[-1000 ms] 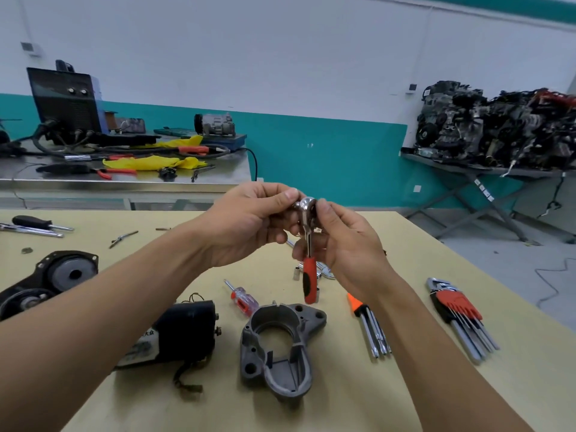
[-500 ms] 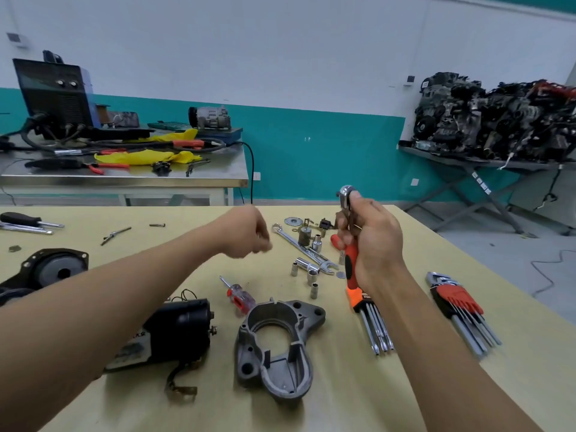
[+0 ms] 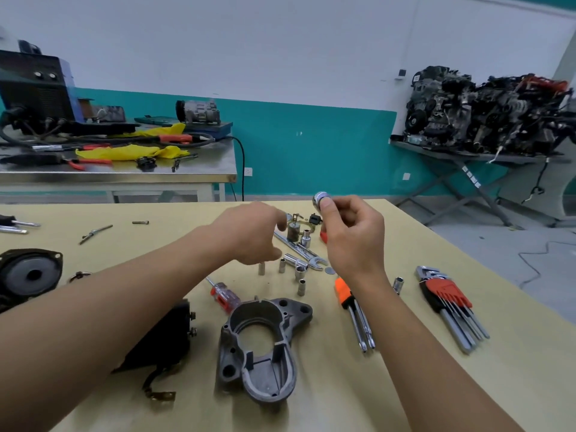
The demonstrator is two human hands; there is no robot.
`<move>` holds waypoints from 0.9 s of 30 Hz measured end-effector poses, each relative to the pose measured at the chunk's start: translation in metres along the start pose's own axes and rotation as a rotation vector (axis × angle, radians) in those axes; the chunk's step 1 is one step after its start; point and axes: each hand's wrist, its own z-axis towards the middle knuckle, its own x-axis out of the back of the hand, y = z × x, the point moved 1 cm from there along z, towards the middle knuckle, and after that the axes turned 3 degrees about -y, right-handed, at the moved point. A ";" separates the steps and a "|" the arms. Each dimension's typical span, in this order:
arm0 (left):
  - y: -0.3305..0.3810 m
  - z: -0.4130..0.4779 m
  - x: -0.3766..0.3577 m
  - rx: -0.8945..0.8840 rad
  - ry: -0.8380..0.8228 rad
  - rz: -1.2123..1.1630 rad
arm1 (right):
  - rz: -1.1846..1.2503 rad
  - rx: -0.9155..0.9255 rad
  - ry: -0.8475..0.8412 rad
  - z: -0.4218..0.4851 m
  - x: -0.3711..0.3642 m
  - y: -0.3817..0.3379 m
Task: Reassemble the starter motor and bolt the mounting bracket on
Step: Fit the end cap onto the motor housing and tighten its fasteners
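2 hands hung above the table (image 3: 405,385): right hand (image 3: 352,241) gripped the ratchet wrench (image 3: 319,198); left hand (image 3: 249,235), fingers loosely curled, held nothing over the sockets (image 3: 282,265). Mounting bracket (image 3: 271,381) lay beside the starter motor body (image 3: 168,335).

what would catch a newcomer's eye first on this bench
Two bare arms reaching in dominate. The right hand holds a red-handled ratchet raised above the yellow table, and the left hand hovers over a scatter of loose sockets. Nearer the front edge lies the big grey cast housing, with a black motor body to its left and a red hex key set off to the right.
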 end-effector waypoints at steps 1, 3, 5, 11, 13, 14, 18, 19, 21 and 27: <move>0.006 -0.002 0.004 -0.027 -0.001 -0.125 | 0.001 -0.006 0.009 0.000 0.000 -0.001; 0.021 -0.005 0.005 -0.095 -0.086 -0.266 | 0.006 -0.018 0.017 0.000 0.001 -0.002; 0.034 -0.007 0.000 -0.140 -0.170 -0.279 | -0.003 -0.018 0.017 -0.001 0.001 -0.002; 0.043 -0.006 -0.021 -0.192 -0.315 -0.233 | -0.030 -0.015 0.000 -0.002 -0.001 -0.001; 0.040 -0.006 -0.023 -0.186 -0.313 -0.261 | -0.023 -0.014 -0.017 -0.002 -0.001 -0.001; 0.036 -0.007 -0.020 -0.168 -0.279 -0.329 | -0.021 -0.015 -0.033 -0.002 0.000 -0.002; 0.011 -0.024 0.013 0.063 -0.024 -1.173 | 0.183 -0.164 -0.159 0.001 0.002 -0.007; 0.006 -0.031 0.021 0.085 -0.013 -1.418 | 0.282 -0.227 -0.207 0.001 0.002 -0.010; 0.002 -0.048 0.032 0.055 -0.024 -1.702 | 0.420 -0.313 -0.320 -0.001 -0.001 -0.015; 0.001 -0.081 0.034 0.024 0.028 -1.807 | 0.532 -0.424 -0.532 -0.012 -0.011 -0.029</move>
